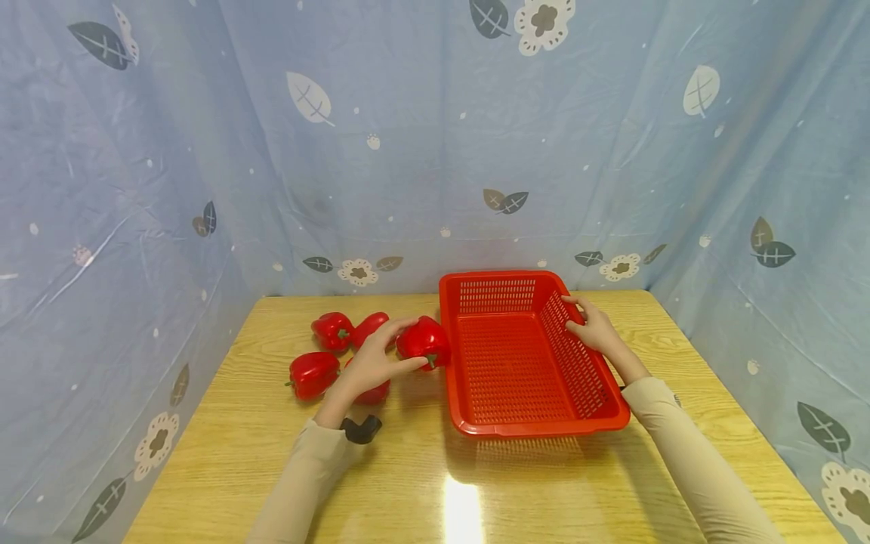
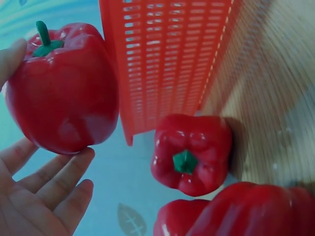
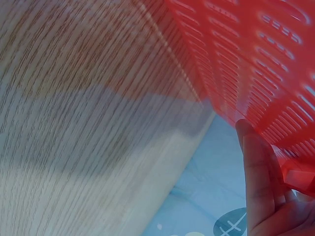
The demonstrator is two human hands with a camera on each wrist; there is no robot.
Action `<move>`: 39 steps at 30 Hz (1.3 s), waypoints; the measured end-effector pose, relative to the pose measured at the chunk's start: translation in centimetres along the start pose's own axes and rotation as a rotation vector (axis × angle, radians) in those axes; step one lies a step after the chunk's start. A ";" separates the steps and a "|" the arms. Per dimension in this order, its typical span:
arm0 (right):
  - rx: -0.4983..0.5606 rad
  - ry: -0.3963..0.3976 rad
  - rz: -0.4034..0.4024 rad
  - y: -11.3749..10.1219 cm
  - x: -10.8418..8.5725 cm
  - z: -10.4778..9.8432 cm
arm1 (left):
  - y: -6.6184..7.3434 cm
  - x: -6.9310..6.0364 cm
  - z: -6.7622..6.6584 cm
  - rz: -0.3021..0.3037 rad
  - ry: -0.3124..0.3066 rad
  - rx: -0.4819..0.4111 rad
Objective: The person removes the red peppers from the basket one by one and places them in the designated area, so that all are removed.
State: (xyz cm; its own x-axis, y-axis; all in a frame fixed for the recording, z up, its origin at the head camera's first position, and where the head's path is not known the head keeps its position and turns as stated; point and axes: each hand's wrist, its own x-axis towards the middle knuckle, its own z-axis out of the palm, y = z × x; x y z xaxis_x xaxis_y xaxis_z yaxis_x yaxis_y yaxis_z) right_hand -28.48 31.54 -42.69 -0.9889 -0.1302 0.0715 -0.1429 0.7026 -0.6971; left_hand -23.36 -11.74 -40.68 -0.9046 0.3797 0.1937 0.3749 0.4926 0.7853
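Note:
My left hand (image 1: 377, 360) holds a red bell pepper (image 1: 427, 341) between thumb and fingers, just beside the left wall of a red plastic basket (image 1: 469, 423). In the left wrist view that pepper (image 2: 66, 93) has its green stem up, the thumb near the stem and the fingers below it. On the basket's right side, my right hand (image 1: 594, 328) grips the rim; the right wrist view shows its fingers (image 3: 258, 172) along the outer wall. The basket's inside shows only its slatted floor.
Several more red bell peppers (image 1: 314, 375) lie on the wooden table (image 1: 224, 453) around and left of my left hand, partly hidden by it. A blue patterned curtain (image 1: 381, 189) encloses the table at the back and both sides.

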 end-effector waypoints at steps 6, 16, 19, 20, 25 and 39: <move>0.007 0.000 0.001 0.0 0.0 0.0 | -0.7 -0.5 -0.2 0.016 -0.016 0.014; 0.019 -0.005 0.005 -0.1 0.0 0.0 | -1.6 -1.2 -0.1 -0.014 -0.028 0.079; 0.017 0.000 0.009 -0.1 0.1 0.1 | -1.8 -1.4 0.0 -0.031 -0.041 0.110; 0.016 -0.001 0.010 -0.1 0.1 0.1 | -1.9 -1.5 0.1 -0.034 -0.046 0.119; 0.011 -0.007 0.012 0.0 0.1 0.0 | -2.4 -1.7 0.3 -0.025 -0.074 0.196; 0.014 -0.008 0.012 0.0 0.0 0.0 | -3.2 -1.8 1.1 0.016 -0.119 0.401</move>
State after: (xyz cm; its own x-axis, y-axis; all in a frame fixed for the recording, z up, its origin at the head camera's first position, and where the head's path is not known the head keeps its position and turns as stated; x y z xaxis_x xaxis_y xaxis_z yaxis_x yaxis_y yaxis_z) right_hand -28.49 31.49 -42.68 -0.9901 -0.1277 0.0574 -0.1306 0.6939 -0.7081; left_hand -22.67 -13.17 -44.17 -0.8770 0.4662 0.1168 0.4597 0.7428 0.4868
